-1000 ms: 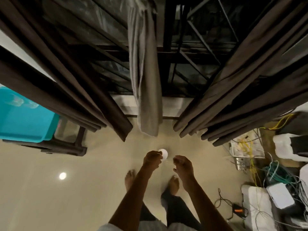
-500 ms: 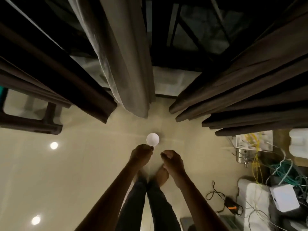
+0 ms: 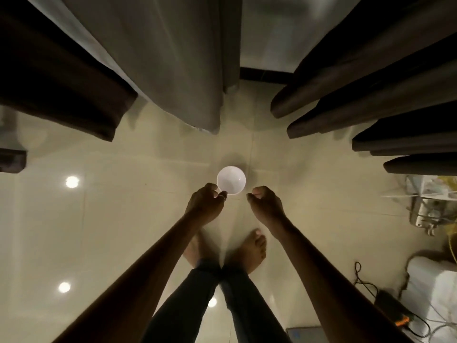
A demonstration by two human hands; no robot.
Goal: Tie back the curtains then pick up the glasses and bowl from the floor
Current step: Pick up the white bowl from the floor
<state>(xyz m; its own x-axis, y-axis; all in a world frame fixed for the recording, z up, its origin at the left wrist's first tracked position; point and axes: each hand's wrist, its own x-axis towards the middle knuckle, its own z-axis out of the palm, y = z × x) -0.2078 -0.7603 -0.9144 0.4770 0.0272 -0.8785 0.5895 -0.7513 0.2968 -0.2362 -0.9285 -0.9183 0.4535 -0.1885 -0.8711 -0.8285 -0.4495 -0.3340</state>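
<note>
A small white bowl [image 3: 231, 179] stands on the pale tiled floor just ahead of my bare feet. My left hand [image 3: 206, 204] reaches down to its near-left rim, where thumb and forefinger curl and pinch the edge. My right hand [image 3: 265, 206] hovers just right of the bowl, apart from it, with its fingers curled and nothing visible in them. Dark brown curtains hang at the left [image 3: 61, 78] and right [image 3: 366, 90], with a grey curtain [image 3: 173, 58] between them. No glasses show.
Cables, white boxes and a metal device [image 3: 427, 214] crowd the floor at the right. A black charger with an orange label [image 3: 395, 315] lies near my right forearm. A dark furniture edge [image 3: 11, 160] sits at the far left. Ceiling lights reflect off the tiles.
My view has dropped closer to the floor, so the bowl and hands look larger. Both hands have reached down towards the bowl, and the left one now meets its rim.
</note>
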